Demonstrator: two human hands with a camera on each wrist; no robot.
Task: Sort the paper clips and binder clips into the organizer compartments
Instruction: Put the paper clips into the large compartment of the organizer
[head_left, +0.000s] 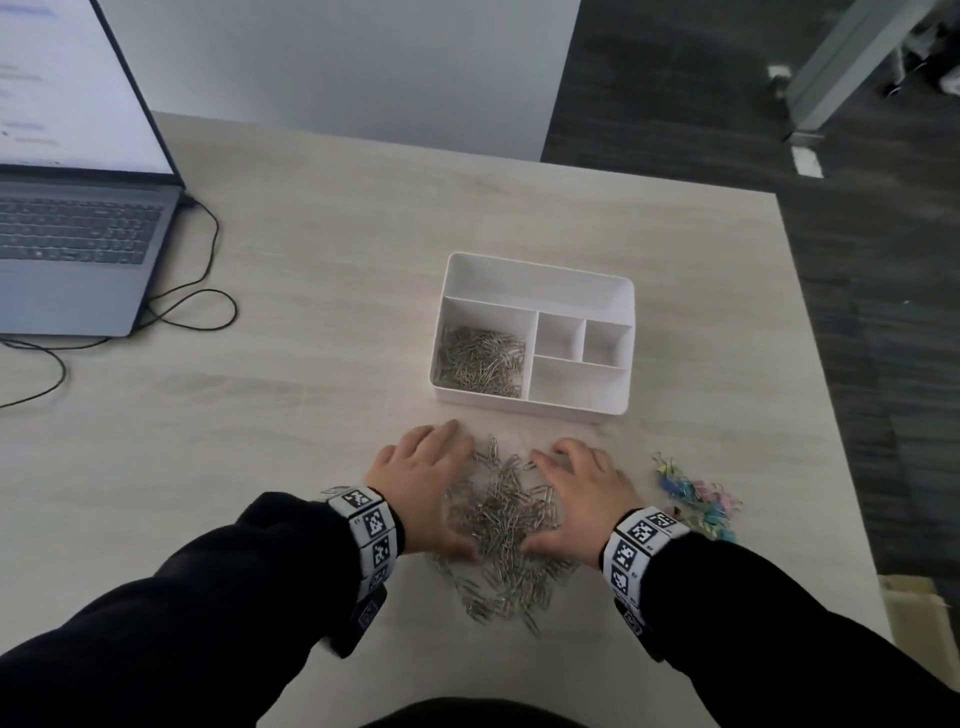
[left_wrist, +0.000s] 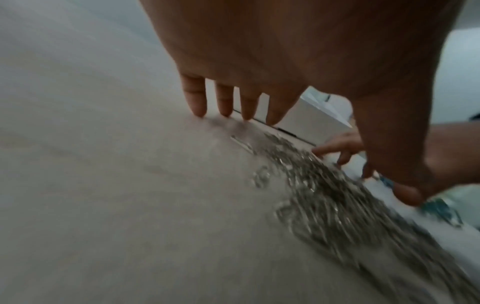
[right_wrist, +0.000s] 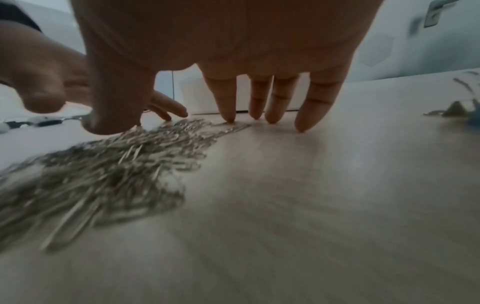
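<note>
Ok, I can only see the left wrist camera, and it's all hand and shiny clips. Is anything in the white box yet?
Observer: Yes. The head view shows paper clips filling the big left compartment of the organizer. Its other compartments look empty.
Operator: Where are the colourful clips?
Observer: The binder clips lie in a small pile on the table, just right of the right hand. None are in the organizer.
Operator: Is anything else on the table?
Observer: An open laptop sits at the far left, with a black cable looping beside it.
</note>
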